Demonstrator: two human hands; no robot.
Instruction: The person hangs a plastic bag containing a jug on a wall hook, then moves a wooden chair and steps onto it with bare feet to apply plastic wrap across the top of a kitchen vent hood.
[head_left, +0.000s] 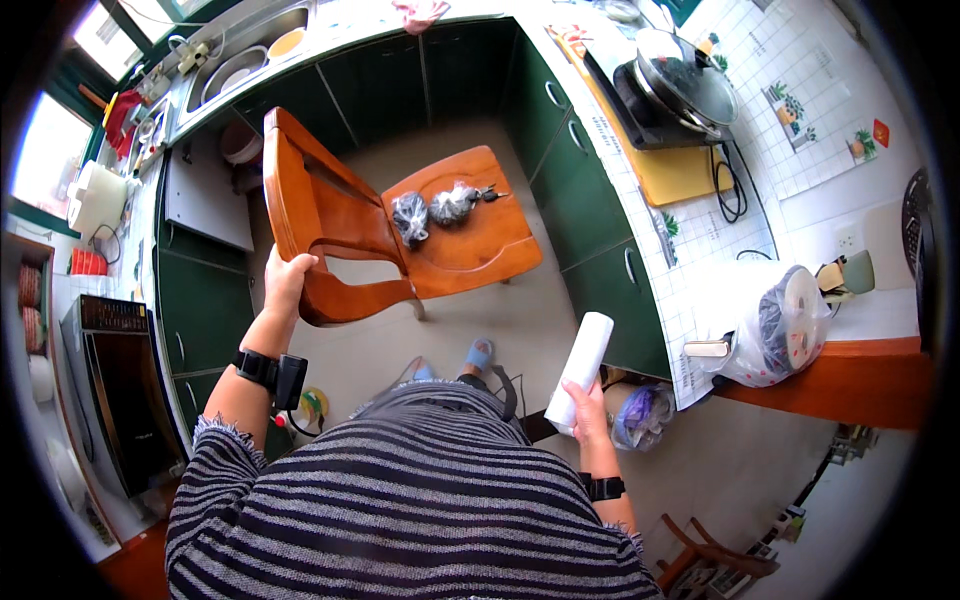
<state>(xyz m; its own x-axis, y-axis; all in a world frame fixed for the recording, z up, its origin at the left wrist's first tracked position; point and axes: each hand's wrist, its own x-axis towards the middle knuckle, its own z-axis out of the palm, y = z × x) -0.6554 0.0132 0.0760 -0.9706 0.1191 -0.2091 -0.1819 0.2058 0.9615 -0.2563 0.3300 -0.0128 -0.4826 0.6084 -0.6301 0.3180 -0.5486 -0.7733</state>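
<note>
My left hand (283, 283) grips the top rail of a wooden chair's backrest (289, 202). The chair stands on the tiled floor, its orange-brown seat (461, 255) turned away from me. Two bundles in clear plastic bags lie on that seat: a dark one (410, 217) by the backrest and a silvery one (451, 206) beyond it. Small black items (489, 193), perhaps keys, rest beside the second bundle. Down at my right side, my right hand (589, 409) is closed around the lower end of a white roll (581, 367), which looks like paper or plastic film.
Dark green cabinets (600, 195) line the kitchen. On the right counter are a lidded pan (690, 82) on a cooktop, a yellow board (682, 176) and a bagged appliance (787, 322). A stuffed waste bin (641, 416) stands by my right hand. A black oven (124, 397) is at left.
</note>
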